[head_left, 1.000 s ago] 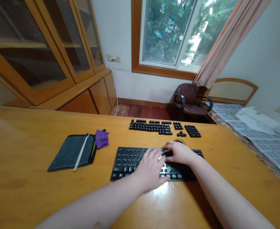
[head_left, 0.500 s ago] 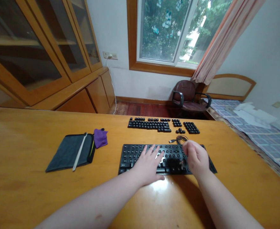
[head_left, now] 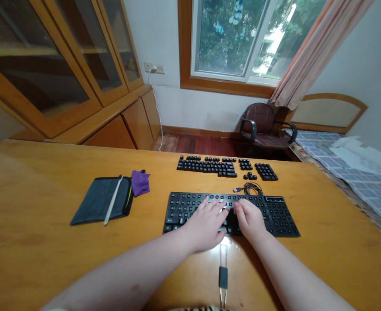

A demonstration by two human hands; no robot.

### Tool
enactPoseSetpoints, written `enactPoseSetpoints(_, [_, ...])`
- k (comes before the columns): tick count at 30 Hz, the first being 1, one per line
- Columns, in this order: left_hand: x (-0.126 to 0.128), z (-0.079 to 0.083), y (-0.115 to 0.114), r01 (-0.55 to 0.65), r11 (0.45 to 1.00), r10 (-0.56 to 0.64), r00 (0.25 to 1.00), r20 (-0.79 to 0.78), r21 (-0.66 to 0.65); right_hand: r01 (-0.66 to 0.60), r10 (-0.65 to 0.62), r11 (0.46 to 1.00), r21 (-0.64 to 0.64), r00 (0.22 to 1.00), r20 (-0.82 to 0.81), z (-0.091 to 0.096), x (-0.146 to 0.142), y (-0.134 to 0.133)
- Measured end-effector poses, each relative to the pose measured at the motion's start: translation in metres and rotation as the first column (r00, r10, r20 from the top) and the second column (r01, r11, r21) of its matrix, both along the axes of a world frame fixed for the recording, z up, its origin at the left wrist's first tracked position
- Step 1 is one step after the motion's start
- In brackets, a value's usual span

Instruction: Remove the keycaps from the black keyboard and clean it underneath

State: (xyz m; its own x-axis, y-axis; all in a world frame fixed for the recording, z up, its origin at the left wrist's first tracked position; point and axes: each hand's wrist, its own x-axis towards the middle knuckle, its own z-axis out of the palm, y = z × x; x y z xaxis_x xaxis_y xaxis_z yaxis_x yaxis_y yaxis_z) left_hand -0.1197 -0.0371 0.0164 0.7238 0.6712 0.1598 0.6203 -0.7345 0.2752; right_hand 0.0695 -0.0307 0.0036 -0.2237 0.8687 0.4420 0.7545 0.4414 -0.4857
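Observation:
A black keyboard base [head_left: 276, 214] without keycaps lies in front of me on the wooden desk [head_left: 31, 242]. My left hand [head_left: 206, 222] rests flat on its middle with the fingers spread, holding nothing. My right hand [head_left: 250, 218] lies beside it, fingers stretched forward over the keyboard, also holding nothing. A wire keycap puller with a black handle [head_left: 223, 273] lies on the desk just in front of both hands. The removed black keycaps [head_left: 209, 166] are laid out in keyboard order beyond the base. The coiled USB cable [head_left: 250, 188] sits at the keyboard's far edge.
A grey pouch [head_left: 96, 207] with a white strip-like tool [head_left: 112, 206] on it lies at the left, a purple cloth [head_left: 140, 182] beside it. Wooden cabinets [head_left: 63, 86] stand to the left. A brown armchair [head_left: 263, 131] and a bed [head_left: 355, 181] are beyond the desk.
The keyboard now lies straighter and further right. My right hand moved left next to my left hand and flattened out. The keycap puller now lies on the desk by the front edge.

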Motion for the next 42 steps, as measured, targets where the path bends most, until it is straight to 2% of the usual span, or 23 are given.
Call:
enactPoseSetpoints(2, [-0.003,0.01,0.002,0.222,0.975,-0.222,0.975,0.01,-0.026,-0.004,0.004,1.0,-0.006,1.0,-0.015,0.001,0.004,0.0])
enactPoseSetpoints(4, [-0.005,0.015,0.003,0.406,0.913,-0.407,0.914,-0.001,-0.045,0.007,-0.008,1.0,-0.008,0.999,-0.033,0.002,0.008,0.0])
enactPoseSetpoints(5, [-0.006,0.015,0.003,0.457,0.888,-0.458,0.889,-0.013,-0.049,0.013,-0.013,1.0,-0.009,0.999,-0.042,0.002,0.009,0.0])
enactPoseSetpoints(7, [-0.007,0.013,0.004,0.485,0.873,-0.487,0.873,-0.038,-0.046,0.021,-0.021,1.0,-0.007,0.998,-0.054,0.003,0.01,0.001])
enactPoseSetpoints(12, [-0.005,0.008,0.004,0.444,0.894,-0.446,0.895,-0.025,-0.066,0.026,-0.026,1.0,0.0,0.999,-0.034,0.007,0.011,0.001])
enactPoseSetpoints(17, [-0.006,0.008,0.009,0.411,0.892,-0.395,0.911,0.116,-0.187,0.01,-0.012,1.0,-0.024,0.996,-0.093,0.009,0.013,0.006])
enactPoseSetpoints(20, [-0.009,0.007,0.012,0.305,0.935,-0.261,0.938,0.229,-0.183,-0.093,0.086,0.994,-0.06,0.99,-0.116,0.009,0.015,0.011])
enactPoseSetpoints(23, [-0.011,0.006,0.015,0.11,0.979,-0.049,0.941,0.334,-0.169,-0.275,0.264,0.956,-0.105,0.959,-0.108,0.008,0.016,0.013])
enactPoseSetpoints(26, [-0.01,0.003,0.018,-0.018,0.974,0.113,0.902,0.416,-0.224,-0.416,0.401,0.905,-0.084,0.903,-0.151,0.007,0.013,0.009])
enactPoseSetpoints(29, [-0.008,0.002,0.018,-0.028,0.963,0.137,0.909,0.393,-0.269,-0.451,0.432,0.892,-0.022,0.868,-0.246,0.009,0.005,0.0])
enactPoseSetpoints(31, [-0.006,0.004,0.015,-0.03,0.963,0.119,0.939,0.324,-0.267,-0.361,0.35,0.932,0.033,0.872,-0.342,0.013,0.002,-0.004])
enactPoseSetpoints(33, [-0.005,0.007,0.012,-0.052,0.973,0.102,0.971,0.215,-0.227,-0.165,0.194,0.981,0.103,0.881,-0.433,0.021,0.008,-0.003])
enactPoseSetpoints(35, [-0.003,0.01,0.009,-0.074,0.983,0.087,0.993,0.076,-0.167,0.034,0.044,0.986,0.16,0.888,-0.458,0.032,0.024,0.007])
enactPoseSetpoints(38, [-0.002,0.009,0.008,-0.105,0.988,0.092,0.989,-0.111,-0.111,0.127,-0.085,0.983,0.133,0.955,-0.285,0.044,0.065,0.035])
enactPoseSetpoints(40, [-0.003,0.003,0.01,-0.146,0.985,0.13,0.977,-0.168,-0.088,0.197,-0.198,0.98,-0.012,0.975,-0.098,0.045,0.092,0.056])
enactPoseSetpoints(42, [-0.004,-0.004,0.012,-0.181,0.98,0.164,0.969,-0.185,-0.08,0.253,-0.227,0.949,-0.186,0.962,0.149,0.04,0.109,0.073])
